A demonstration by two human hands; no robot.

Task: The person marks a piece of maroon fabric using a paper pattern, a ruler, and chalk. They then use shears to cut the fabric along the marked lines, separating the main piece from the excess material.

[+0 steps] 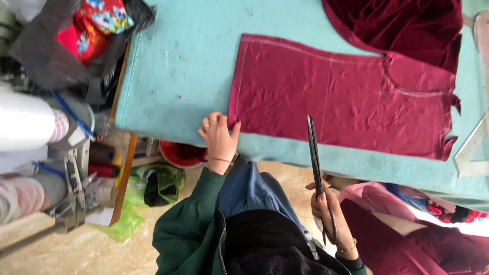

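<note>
A flat maroon fabric piece [336, 97] with stitched edges lies on a table covered in teal cloth [178, 66]. My left hand [219, 137], in a green sleeve, pinches the piece's near left corner at the table's edge. My right hand [330, 216] grips the handles of long dark scissors [313, 147]. The blades are together and point up over the fabric's near edge. Rings and bracelets show on both hands.
Darker maroon velvet [402, 25] is heaped at the far right of the table, with a clear ruler [473, 147] beside it. Below the table stand a red bucket [181, 153] and a green plastic bag [158, 183]. Thread spools [102, 163] and a floral bundle [97, 25] sit at left.
</note>
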